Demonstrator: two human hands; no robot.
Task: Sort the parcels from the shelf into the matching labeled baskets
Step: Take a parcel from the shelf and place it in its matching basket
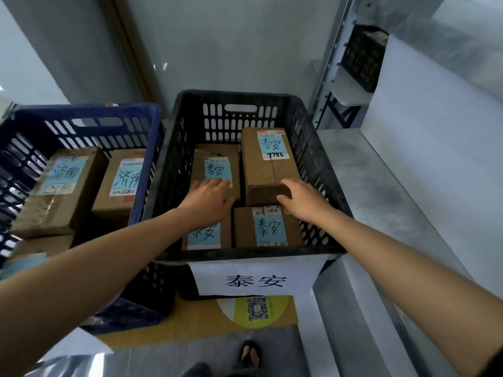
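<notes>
My two hands are inside the black basket (245,255), which carries a paper sign (255,280) on its near wall. The left hand (209,198) lies flat, fingers straight, on top of the flat parcel (215,156). The right hand (302,200) holds the near end of the tall parcel (269,170), with the thumb on top and the fingers curled down over the end face.

This tall parcel stands in the basket just beyond my right hand. Its long axis runs away from me, toward the far wall. Its blue label faces up, readable from my side.

Below my wrists lie two near parcels (269,227) with the same writing as the sign. So I judge four parcels are sorted here, the tall one perhaps only being settled. Left of my left hand, the blue basket (81,111) has at least two other parcels (60,186) with a different label. The shelf (394,191) is right of my right hand. How many parcels wait there I cannot tell.
</notes>
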